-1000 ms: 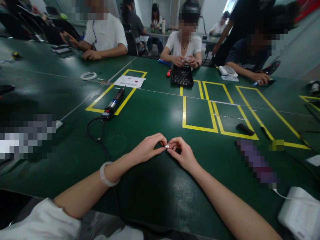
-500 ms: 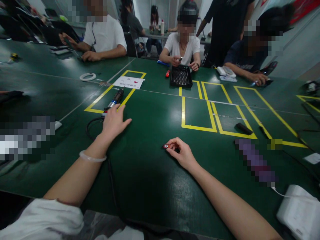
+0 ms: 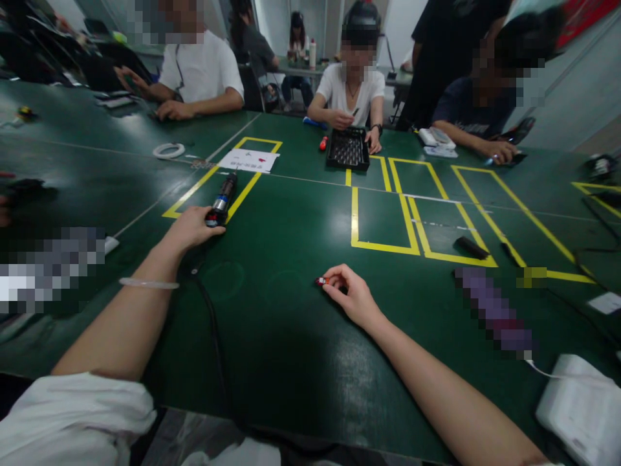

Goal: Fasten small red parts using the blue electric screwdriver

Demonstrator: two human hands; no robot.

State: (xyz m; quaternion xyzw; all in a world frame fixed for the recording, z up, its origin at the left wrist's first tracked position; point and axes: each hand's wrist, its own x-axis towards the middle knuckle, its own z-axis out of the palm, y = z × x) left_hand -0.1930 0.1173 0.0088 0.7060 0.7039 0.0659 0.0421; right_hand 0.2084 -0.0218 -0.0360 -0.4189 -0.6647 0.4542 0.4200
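Note:
My left hand is at the rear end of a corded electric screwdriver, thumb on the near side and fingers on the far side. The screwdriver is black with a blue band, a silver ring and a red part, and lies inside a yellow-taped frame, its thin tip pointing away from me. My right hand rests at the middle of the green table, pinching a small red and white piece between thumb and fingertips. The piece is too small to name.
A black cable runs down to the table's near edge. A white printed sheet lies beyond the screwdriver. Across the table, a person handles a black tray. A black cylinder and a white charger box are on the right.
My left hand has moved left and around the rear of the electric screwdriver, having hovered open over it before. My right hand stays in place with its small piece.

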